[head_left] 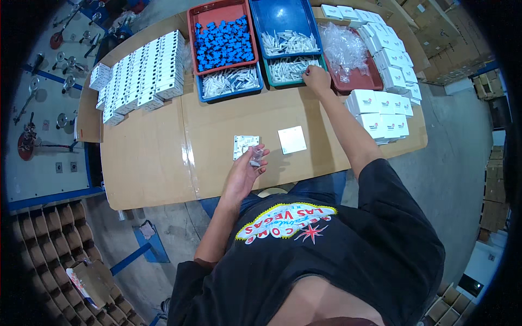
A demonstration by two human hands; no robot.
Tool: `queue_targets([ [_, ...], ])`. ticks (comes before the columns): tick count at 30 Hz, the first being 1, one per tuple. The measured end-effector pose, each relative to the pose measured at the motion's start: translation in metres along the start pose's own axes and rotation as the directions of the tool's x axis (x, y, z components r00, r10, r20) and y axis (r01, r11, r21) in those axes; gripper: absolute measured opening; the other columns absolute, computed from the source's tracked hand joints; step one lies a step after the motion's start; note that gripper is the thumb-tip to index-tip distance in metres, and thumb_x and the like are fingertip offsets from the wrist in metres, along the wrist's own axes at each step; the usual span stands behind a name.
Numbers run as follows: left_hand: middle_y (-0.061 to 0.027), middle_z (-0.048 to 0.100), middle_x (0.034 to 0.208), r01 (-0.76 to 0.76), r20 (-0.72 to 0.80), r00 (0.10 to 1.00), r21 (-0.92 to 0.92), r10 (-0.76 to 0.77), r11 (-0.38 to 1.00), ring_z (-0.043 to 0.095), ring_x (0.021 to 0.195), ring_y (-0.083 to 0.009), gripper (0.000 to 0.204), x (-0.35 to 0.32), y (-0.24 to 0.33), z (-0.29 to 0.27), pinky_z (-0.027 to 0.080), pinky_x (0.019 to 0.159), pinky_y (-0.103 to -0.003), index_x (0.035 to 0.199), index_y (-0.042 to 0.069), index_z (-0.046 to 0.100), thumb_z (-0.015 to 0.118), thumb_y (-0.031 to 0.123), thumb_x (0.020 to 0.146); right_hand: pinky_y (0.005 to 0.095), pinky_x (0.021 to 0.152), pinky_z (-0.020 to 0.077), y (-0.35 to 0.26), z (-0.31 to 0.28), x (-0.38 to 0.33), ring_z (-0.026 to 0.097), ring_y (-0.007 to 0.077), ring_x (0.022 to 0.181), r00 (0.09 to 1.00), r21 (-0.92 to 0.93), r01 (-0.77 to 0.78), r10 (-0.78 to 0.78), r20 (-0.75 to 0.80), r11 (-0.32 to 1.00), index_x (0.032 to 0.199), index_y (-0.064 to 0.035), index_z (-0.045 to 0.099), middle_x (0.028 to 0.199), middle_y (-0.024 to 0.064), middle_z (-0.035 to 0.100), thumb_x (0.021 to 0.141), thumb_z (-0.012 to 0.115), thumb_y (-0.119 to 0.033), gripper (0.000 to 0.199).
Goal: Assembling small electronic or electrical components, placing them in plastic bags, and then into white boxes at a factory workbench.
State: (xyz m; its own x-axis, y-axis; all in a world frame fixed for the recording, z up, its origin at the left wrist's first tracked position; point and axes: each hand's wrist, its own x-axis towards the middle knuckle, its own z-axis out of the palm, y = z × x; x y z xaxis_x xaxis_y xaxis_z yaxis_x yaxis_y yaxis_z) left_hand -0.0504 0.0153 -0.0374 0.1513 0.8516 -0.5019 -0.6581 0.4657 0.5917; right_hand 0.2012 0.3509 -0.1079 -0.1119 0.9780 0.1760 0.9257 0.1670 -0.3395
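Observation:
My left hand (244, 169) is closed around a small clear plastic bag (256, 156), above the near part of the cardboard-covered table. Just beyond its fingers lies a white square plate with cut-outs (246, 144), partly covered by the hand. A plain white square plate (292, 140) rests a little to the right. My right hand (317, 80) reaches far forward to the right edge of the green tray (295, 83), which holds many slender white pieces (288, 69). Its fingers are curled at those pieces; whatever they pinch is too small to make out.
A red tray of blue plastic parts (225, 43) overlaps a blue tray of white pieces (231, 81). Another blue tray (283, 19) stands behind the green one. Clear bags fill a red tray (356, 84). Stacked white boxes flank them, left (147, 73) and right (380, 108).

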Motion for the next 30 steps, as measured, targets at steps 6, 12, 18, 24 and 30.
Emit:
queue_targets([
  [6,-0.0095,0.068,0.120,-0.007,0.011,1.000,0.001,0.007,1.000,0.064,0.092,-0.0128,0.043,-0.001,-0.001,-0.001,0.051,0.082,-0.030,0.134,0.005,0.057,0.045,0.038,0.108,0.0467,0.074,0.0550,0.017,0.010,0.008,0.072,0.0338,0.083,0.996,0.239,-0.008,0.028,-0.081,0.971,0.092,-0.0093,0.077,0.089,0.0169,0.074,0.083,0.070,-0.028,0.022],
  [12,-0.0101,0.067,0.123,0.001,0.015,1.000,-0.059,0.000,0.998,0.065,0.093,-0.0149,0.049,-0.007,0.001,-0.002,0.052,0.084,-0.031,0.139,0.005,0.054,0.041,0.042,0.108,0.0263,0.062,0.0491,0.026,0.001,0.007,0.061,0.0099,0.067,0.966,0.791,-0.251,0.195,0.169,0.557,0.100,0.0001,0.076,0.090,0.0059,0.075,0.091,0.068,-0.019,0.022],
  [18,-0.0111,0.062,0.133,0.020,0.040,0.999,-0.198,-0.013,0.980,0.064,0.104,-0.0189,0.054,-0.001,0.000,-0.005,0.051,0.090,-0.032,0.143,0.005,0.051,0.040,0.045,0.108,0.0193,0.059,0.0417,0.000,-0.035,-0.035,0.050,0.0040,0.063,0.942,0.837,-0.334,0.121,0.313,0.434,0.107,-0.0012,0.074,0.093,0.0014,0.074,0.092,0.071,-0.014,0.020],
  [24,-0.0114,0.062,0.133,-0.013,0.063,0.998,-0.216,0.027,0.976,0.064,0.114,-0.0230,0.053,0.005,0.009,-0.002,0.051,0.095,-0.034,0.142,0.004,0.050,0.039,0.044,0.108,0.0202,0.060,0.0381,-0.064,-0.045,-0.121,0.049,0.0046,0.065,0.910,0.874,-0.389,-0.026,0.414,0.290,0.100,-0.0017,0.071,0.090,0.0016,0.070,0.091,0.072,-0.008,0.011],
  [30,-0.0106,0.063,0.131,-0.020,0.082,0.996,-0.208,0.038,0.978,0.064,0.113,-0.0225,0.050,0.006,0.008,-0.002,0.052,0.094,-0.034,0.140,0.005,0.053,0.041,0.042,0.108,0.0199,0.061,0.0375,-0.125,-0.067,-0.185,0.049,0.0037,0.067,0.861,0.856,-0.458,-0.122,0.494,0.239,0.102,-0.0008,0.071,0.085,-0.0008,0.066,0.091,0.071,-0.006,0.012],
])
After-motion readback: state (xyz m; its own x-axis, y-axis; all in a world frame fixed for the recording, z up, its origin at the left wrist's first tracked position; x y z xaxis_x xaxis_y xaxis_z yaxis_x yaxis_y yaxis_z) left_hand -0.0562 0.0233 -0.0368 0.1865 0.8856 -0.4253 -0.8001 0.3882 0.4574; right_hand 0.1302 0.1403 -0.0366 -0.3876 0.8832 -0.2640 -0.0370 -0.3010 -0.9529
